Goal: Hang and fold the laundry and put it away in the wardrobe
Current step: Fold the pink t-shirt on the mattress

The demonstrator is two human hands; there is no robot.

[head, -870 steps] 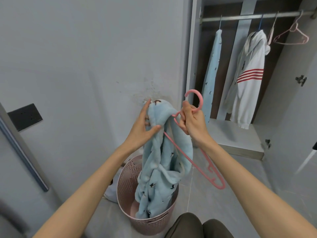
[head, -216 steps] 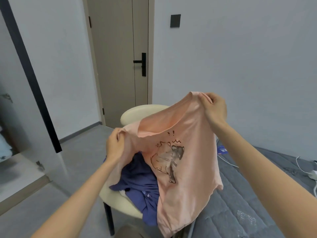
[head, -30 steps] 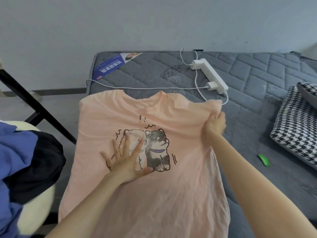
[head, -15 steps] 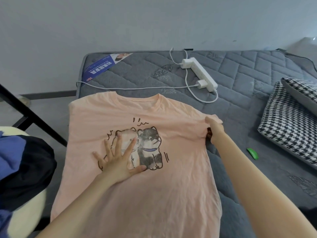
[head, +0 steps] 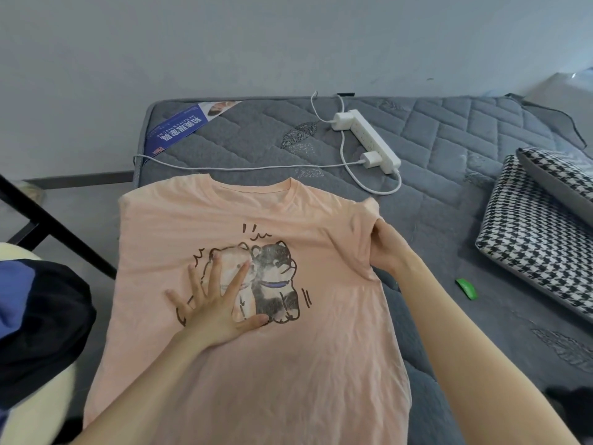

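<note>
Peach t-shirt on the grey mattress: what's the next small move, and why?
Probably fold the gripped sleeve inward across the chest. The peach short-sleeved t-shirt with the dog print lies face up on the grey quilted mattress. The right hand grips that sleeve, bunched at the shirt's edge, while the left hand presses flat on the print, anchoring the body.

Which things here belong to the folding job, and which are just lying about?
Job: peach T-shirt; left hand pressing it; right hand gripping its sleeve; dark clothes, probably waiting.
Lying about: power strip, white cable, green object, houndstooth cushion.
</note>
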